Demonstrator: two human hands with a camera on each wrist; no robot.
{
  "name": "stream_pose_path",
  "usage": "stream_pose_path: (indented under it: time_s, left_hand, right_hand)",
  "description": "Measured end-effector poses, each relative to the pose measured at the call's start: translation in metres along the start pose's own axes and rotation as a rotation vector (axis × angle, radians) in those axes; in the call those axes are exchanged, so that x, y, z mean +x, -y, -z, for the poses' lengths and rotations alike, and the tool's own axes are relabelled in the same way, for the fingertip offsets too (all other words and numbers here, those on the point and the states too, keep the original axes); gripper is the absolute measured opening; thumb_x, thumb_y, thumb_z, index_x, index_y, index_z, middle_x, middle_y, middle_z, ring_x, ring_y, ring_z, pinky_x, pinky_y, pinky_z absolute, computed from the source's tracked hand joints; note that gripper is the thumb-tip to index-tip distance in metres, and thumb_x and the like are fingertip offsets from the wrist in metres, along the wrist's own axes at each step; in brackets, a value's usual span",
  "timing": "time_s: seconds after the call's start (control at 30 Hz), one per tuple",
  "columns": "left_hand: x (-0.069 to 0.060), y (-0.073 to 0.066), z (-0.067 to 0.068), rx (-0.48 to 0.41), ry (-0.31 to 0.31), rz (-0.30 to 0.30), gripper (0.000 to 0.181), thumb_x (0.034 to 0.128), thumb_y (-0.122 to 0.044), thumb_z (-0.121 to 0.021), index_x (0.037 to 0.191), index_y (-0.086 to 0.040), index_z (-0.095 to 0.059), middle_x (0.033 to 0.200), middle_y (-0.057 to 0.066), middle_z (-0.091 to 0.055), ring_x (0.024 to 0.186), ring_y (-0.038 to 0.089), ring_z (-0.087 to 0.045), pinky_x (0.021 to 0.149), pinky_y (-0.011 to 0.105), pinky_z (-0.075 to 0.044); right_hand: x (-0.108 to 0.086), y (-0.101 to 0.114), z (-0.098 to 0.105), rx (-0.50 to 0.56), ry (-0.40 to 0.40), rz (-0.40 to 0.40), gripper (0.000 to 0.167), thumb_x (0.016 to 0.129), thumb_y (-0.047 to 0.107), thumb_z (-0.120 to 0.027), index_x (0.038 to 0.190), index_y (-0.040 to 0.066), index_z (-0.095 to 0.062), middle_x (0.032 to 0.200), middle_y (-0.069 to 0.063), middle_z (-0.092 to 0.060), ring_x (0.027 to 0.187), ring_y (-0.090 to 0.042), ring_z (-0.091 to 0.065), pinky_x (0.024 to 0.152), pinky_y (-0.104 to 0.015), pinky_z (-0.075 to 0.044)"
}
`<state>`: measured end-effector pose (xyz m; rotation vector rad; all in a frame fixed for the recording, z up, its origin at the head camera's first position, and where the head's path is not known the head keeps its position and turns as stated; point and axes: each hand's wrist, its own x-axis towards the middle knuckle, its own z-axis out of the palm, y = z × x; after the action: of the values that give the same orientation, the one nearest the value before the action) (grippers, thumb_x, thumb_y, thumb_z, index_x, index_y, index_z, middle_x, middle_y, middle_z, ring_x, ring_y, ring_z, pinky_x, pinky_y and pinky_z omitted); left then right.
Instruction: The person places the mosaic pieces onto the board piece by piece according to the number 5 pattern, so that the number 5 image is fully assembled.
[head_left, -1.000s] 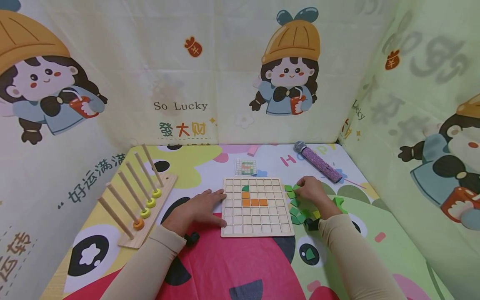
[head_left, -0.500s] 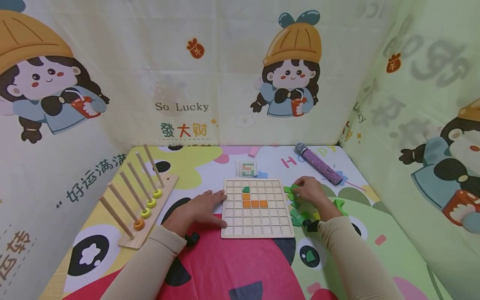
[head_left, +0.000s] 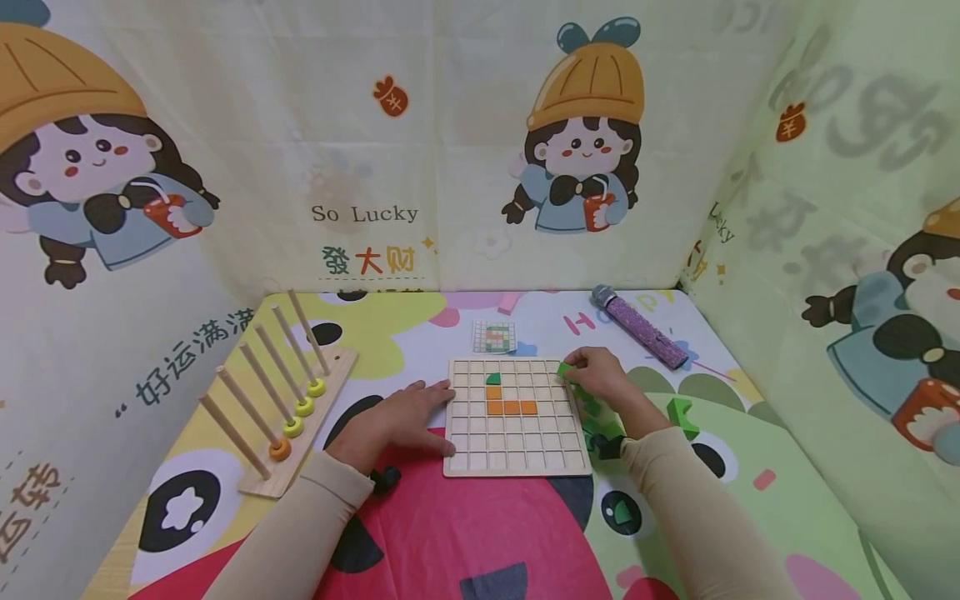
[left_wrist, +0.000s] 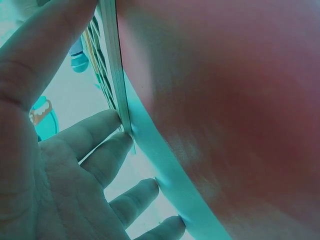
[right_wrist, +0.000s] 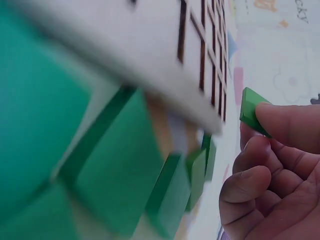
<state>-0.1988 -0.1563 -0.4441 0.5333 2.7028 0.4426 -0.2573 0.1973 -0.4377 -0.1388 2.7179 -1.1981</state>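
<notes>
A wooden grid board (head_left: pixel 517 447) lies mid-table with one green piece (head_left: pixel 493 379) and several orange squares (head_left: pixel 512 407) in its cells. The right hand (head_left: pixel 603 379) pinches a green tile (head_left: pixel 564 371) over the board's upper right corner; in the right wrist view the thumb presses on this tile (right_wrist: pixel 254 107) and the other fingers curl. The left hand (head_left: pixel 397 423) rests at the board's left edge, fingers spread. In the left wrist view the fingertips of this hand (left_wrist: pixel 75 175) touch the edge. Green tiles (right_wrist: pixel 120 165) lie right of the board, partly under the right hand.
A peg rack (head_left: pixel 330 375) with yellow and orange rings stands at left. Behind the board lies a pattern card (head_left: pixel 493 337), with a pink block (head_left: pixel 507 302) farther back. A purple microphone (head_left: pixel 641 327) lies at the back right, and a green curved piece (head_left: pixel 681 417) beside the right forearm.
The right hand has moved left from the loose green tiles to the board's upper right corner, carrying a green tile. The left hand has stayed in place.
</notes>
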Motion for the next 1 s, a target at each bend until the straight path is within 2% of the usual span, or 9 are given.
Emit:
stream_pose_path:
  time_s: [0.2,0.47,0.73,1.0]
  left_hand:
    - [0.000,0.000,0.001,-0.010,-0.005,0.007,0.104,0.0717,-0.052,-0.090,0.159,-0.023,-0.043,0.169,0.001,-0.035,0.156,0.041,-0.026,0.114,0.064,-0.041]
    - [-0.001,0.000,-0.001,-0.017,-0.008,0.018,0.104,0.0712,-0.051,-0.091,0.159,-0.023,-0.043,0.169,0.000,-0.035,0.156,0.040,-0.026,0.111,0.065,-0.044]
    - [-0.003,-0.002,-0.001,-0.028,0.002,0.016,0.102,0.0725,-0.051,-0.090,0.159,-0.022,-0.044,0.169,0.000,-0.035,0.156,0.041,-0.026,0.114,0.064,-0.042]
    - [-0.003,-0.002,0.001,-0.025,-0.003,0.020,0.103,0.0717,-0.050,-0.091,0.159,-0.022,-0.044,0.169,0.000,-0.035,0.156,0.041,-0.026,0.113,0.065,-0.042]
  right_hand:
    - [0.004,0.014,-0.010,0.017,0.032,0.026,0.024,0.102,0.011,-0.062,0.123,-0.002,-0.066,0.118,-0.021,-0.066,0.105,-0.032,-0.063,0.083,-0.041,-0.054]
    - [0.013,0.033,-0.027,0.020,0.064,0.074,0.020,0.099,0.008,-0.063,0.116,-0.002,-0.069,0.111,-0.017,-0.069,0.100,-0.028,-0.063,0.083,-0.039,-0.054]
    - [0.023,0.041,-0.049,-0.052,0.088,0.081,0.016,0.098,0.008,-0.064,0.110,0.003,-0.074,0.107,-0.012,-0.072,0.099,-0.025,-0.062,0.088,-0.039,-0.055]
    - [0.032,0.050,-0.060,-0.116,0.098,0.105,0.016,0.098,0.008,-0.063,0.108,0.006,-0.075,0.107,-0.008,-0.072,0.097,-0.023,-0.060,0.090,-0.040,-0.054]
